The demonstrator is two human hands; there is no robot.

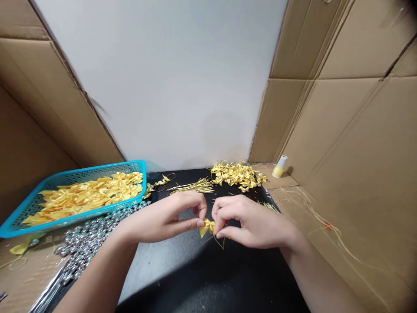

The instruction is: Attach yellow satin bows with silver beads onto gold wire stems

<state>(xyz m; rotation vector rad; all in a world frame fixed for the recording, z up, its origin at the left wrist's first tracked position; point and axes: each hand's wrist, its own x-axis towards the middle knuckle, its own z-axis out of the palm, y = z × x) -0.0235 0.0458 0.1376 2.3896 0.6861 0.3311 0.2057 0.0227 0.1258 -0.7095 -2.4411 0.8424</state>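
Observation:
A small yellow ribbon bow (207,227) is held between my two hands, just above the black tabletop (208,274). My left hand (182,217) pinches its left side between thumb and index finger. On the other side, the thumb and fingertips of my right hand (241,221) close on the bow's right edge, which they partly cover. A thin yellowish thread (221,244) hangs in a loop below my right fingertips. Whether those fingertips also grip a needle is too small to tell.
At left, a blue plastic basket (146,182) holds many yellow ribbon bows beside loose silver beads (87,239). Gold ties (195,186) and a pile of beaded bows (237,174) lie behind my hands. A yellow thread spool (279,167) stands right, near cardboard walls (358,130).

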